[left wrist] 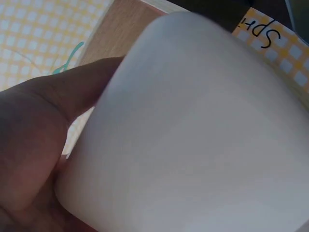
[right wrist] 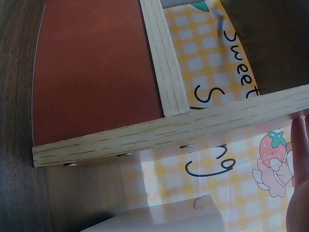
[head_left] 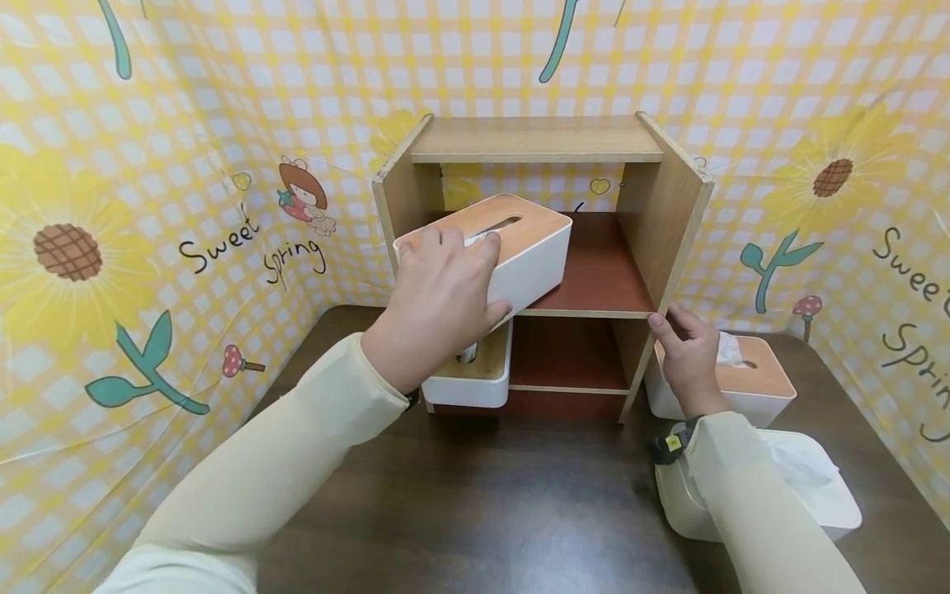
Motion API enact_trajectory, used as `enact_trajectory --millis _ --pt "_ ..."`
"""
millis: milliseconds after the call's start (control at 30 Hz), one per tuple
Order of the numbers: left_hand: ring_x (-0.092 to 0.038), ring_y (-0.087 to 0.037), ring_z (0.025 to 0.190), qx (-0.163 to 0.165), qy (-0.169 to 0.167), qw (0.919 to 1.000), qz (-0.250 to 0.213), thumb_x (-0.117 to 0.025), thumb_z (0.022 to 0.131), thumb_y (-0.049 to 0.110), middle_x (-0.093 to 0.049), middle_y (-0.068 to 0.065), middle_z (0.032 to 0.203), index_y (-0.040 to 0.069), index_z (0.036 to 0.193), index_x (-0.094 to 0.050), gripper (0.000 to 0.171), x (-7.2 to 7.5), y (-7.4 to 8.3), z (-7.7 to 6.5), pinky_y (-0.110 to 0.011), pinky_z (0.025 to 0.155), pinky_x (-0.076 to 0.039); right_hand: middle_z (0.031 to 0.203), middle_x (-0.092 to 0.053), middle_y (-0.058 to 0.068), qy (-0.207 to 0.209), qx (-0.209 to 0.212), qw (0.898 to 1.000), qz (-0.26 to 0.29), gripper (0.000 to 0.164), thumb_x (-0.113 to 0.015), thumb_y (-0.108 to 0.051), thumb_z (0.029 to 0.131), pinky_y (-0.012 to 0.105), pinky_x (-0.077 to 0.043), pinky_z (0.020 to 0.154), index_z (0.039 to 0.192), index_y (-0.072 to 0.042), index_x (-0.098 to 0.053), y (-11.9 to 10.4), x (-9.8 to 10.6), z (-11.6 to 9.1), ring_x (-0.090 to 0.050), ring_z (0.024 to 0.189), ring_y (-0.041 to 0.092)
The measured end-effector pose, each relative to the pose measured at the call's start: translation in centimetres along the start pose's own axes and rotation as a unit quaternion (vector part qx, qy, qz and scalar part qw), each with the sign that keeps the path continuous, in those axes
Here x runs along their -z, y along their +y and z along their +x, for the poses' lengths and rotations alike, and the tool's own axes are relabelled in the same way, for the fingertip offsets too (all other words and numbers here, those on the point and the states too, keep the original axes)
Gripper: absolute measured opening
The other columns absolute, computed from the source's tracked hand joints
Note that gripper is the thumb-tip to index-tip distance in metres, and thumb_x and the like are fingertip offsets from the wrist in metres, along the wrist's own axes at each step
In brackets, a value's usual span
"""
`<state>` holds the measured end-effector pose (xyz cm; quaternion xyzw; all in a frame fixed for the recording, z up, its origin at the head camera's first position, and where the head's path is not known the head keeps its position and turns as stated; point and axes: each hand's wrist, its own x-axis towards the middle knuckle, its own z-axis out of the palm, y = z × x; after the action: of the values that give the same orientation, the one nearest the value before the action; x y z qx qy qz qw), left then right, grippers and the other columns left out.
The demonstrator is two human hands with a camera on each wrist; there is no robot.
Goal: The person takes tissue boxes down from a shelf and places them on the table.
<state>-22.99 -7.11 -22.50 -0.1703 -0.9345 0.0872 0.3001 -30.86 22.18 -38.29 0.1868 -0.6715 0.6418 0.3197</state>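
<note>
My left hand [head_left: 445, 305] grips a white tissue box [head_left: 530, 268] with a wood-look lid, thumb on its near side and fingers over the top. This box is tilted, in front of the upper compartment of a small wooden shelf [head_left: 538, 136]. Its white surface [left wrist: 188, 125] fills most of the left wrist view. A second tissue box [head_left: 467, 392] sticks out of the lower compartment at the left, partly hidden by my left hand. At the shelf's right side panel [head_left: 664, 223], my right hand [head_left: 690, 355] holds the front edge, thumb at the front and fingers on the outer side.
Right of the shelf, a wood-lidded tissue box [head_left: 757, 371] stands on the dark table [head_left: 475, 511]. Nearer, a white tissue box [head_left: 839, 495] lies partly under my right forearm. Yellow checked cloth [head_left: 245, 99] surrounds the table at the back and sides.
</note>
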Motion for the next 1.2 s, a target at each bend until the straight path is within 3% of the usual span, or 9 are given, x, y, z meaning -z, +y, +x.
enact_trajectory --millis 233,467,667,833,1000,1200 --pt "-0.051 -0.041 0.094 -0.028 -0.003 0.999 -0.035 -0.077 0.079 0.047 -0.057 -0.02 0.092 0.009 0.13 -0.059 0.067 0.5 -0.7 -0.4 -0.057 0.074 -0.044 0.101 -0.068 -0.015 -0.002 0.008 1.0 0.004 0.029 -0.064 0.004 0.088 0.016 -0.049 0.075 0.112 0.021 -0.061 -0.1 0.0 0.2 -0.062 0.085 0.001" --pt "-0.049 -0.038 0.089 -0.063 0.032 0.9931 -0.093 -0.081 0.078 0.043 -0.052 -0.016 0.085 0.008 0.129 -0.061 0.065 0.0 -1.7 -0.5 -0.055 0.078 -0.041 0.099 -0.07 -0.011 0.002 0.014 1.0 0.012 0.024 -0.065 0.003 0.088 0.016 -0.049 0.075 0.11 0.014 -0.067 0.2 0.1 0.3 -0.062 0.083 0.003" --pt "-0.049 -0.037 0.088 -0.104 0.078 0.9826 -0.133 -0.084 0.076 0.037 -0.051 -0.016 0.082 0.006 0.123 -0.063 0.06 -0.8 -2.5 -0.6 -0.054 0.086 -0.038 0.099 -0.07 -0.008 0.003 0.02 1.0 0.013 0.021 -0.064 0.005 0.087 0.016 -0.049 0.074 0.107 0.006 -0.072 0.2 0.1 0.2 -0.062 0.082 0.002" --pt "-0.048 -0.035 0.087 -0.141 0.113 0.9708 -0.158 -0.085 0.074 0.035 -0.051 -0.016 0.085 0.005 0.123 -0.064 0.061 -1.6 -3.2 -0.5 -0.051 0.096 -0.033 0.102 -0.069 -0.011 -0.001 0.018 1.0 0.01 0.026 -0.065 0.004 0.088 0.016 -0.049 0.076 0.111 0.015 -0.066 0.1 0.1 0.2 -0.063 0.087 0.004" --pt "-0.047 -0.033 0.088 -0.164 0.124 0.9604 -0.188 -0.085 0.075 0.036 -0.049 -0.013 0.085 0.006 0.124 -0.064 0.061 -2.1 -3.8 -0.4 -0.049 0.096 -0.032 0.102 -0.068 -0.015 -0.005 0.01 1.0 0.002 0.03 -0.066 0.001 0.089 0.016 -0.049 0.077 0.112 0.021 -0.061 0.1 0.1 0.2 -0.063 0.089 0.004" --pt "-0.046 -0.031 0.089 -0.18 0.128 0.9533 -0.206 -0.084 0.076 0.037 -0.048 -0.011 0.086 0.008 0.125 -0.064 0.06 -2.5 -4.2 -0.4 -0.049 0.097 -0.032 0.101 -0.069 -0.016 -0.007 0.003 1.0 0.003 0.03 -0.065 0.0 0.09 0.017 -0.05 0.077 0.113 0.02 -0.061 0.1 0.1 0.1 -0.063 0.087 0.004"
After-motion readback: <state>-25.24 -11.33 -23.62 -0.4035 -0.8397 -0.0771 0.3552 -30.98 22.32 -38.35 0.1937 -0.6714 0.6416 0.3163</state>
